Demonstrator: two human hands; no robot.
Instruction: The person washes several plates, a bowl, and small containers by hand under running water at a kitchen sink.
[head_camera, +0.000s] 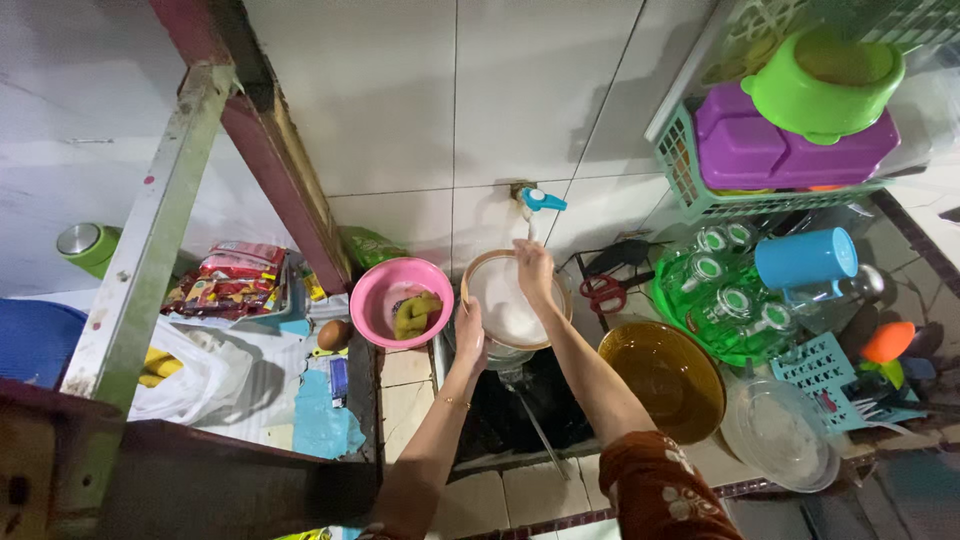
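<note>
**Round sieve held under the tap, over the sink**

The round sieve (512, 298), pale mesh in a tan rim, sits tilted beneath the blue-handled tap (540, 199), above the dark sink (525, 410). The left hand (469, 335) grips its near-left rim; the right hand (533, 268) closes on the far rim, nearer the tap. A pink bowl (400, 298) stands left, an amber plate (662, 378) right.

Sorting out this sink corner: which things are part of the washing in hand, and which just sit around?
In use: white plate, left hand, right hand, blue tap.

Lying about: pink bowl, amber glass bowl, red scissors, egg, blue mug.
</note>
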